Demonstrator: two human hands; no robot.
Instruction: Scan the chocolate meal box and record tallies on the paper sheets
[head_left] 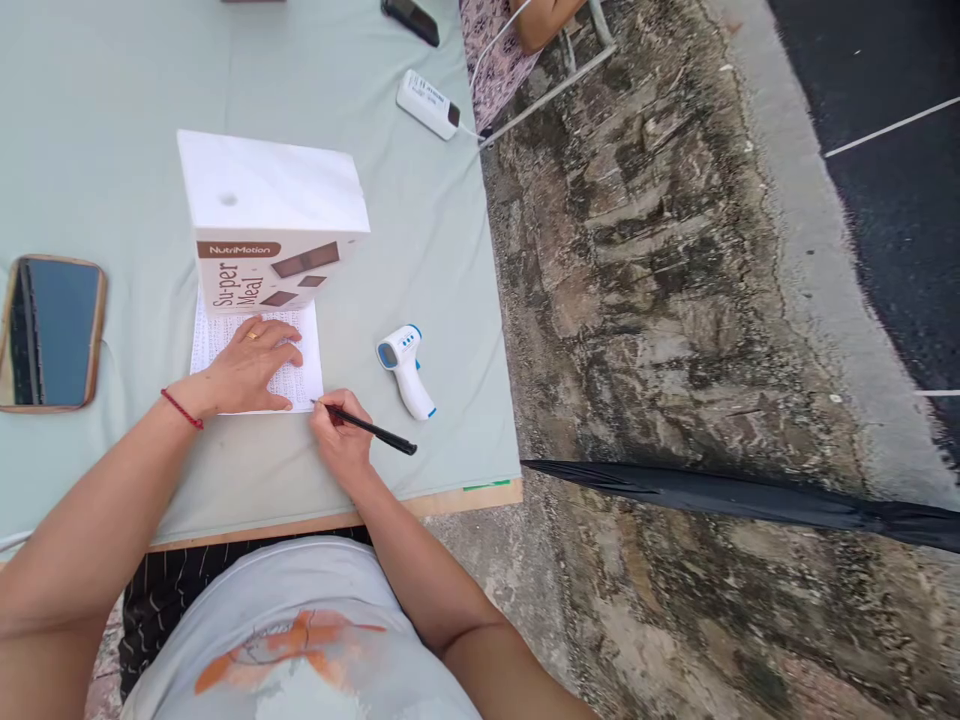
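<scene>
Ground (660, 300): rough, mottled stone lay to the right of the table, with a black strap (675, 487) stretched across it.
Tablecloth (442, 270): pale green fabric covered the tabletop, leaving a wooden edge (442, 499) bare on the person's side.
Written sheet (310, 350): it lay on the cloth near that edge, filled with rows of small script, its far end hidden by the carton.
Carton (277, 270): a white box marked "NutriMotion Su-per Meal" stood just past the fingers; whether it rested on the paper could not be told.
Left hand (251, 366): it lay flat on the sheet, fingers and thumb spread, with a gold ring (253, 336) on one finger and a red cord bracelet (182, 409) at the wrist.
Right hand (343, 437): thumb and fingers pinched a black pen (384, 436), its tip at the sheet's near right corner; contact was too fine to make out.
Infrared thermometer (409, 375): white and blue, it lay right of the sheet, untouched.
Dark-screened device (64, 330): it lay well to the left, brown-rimmed.
</scene>
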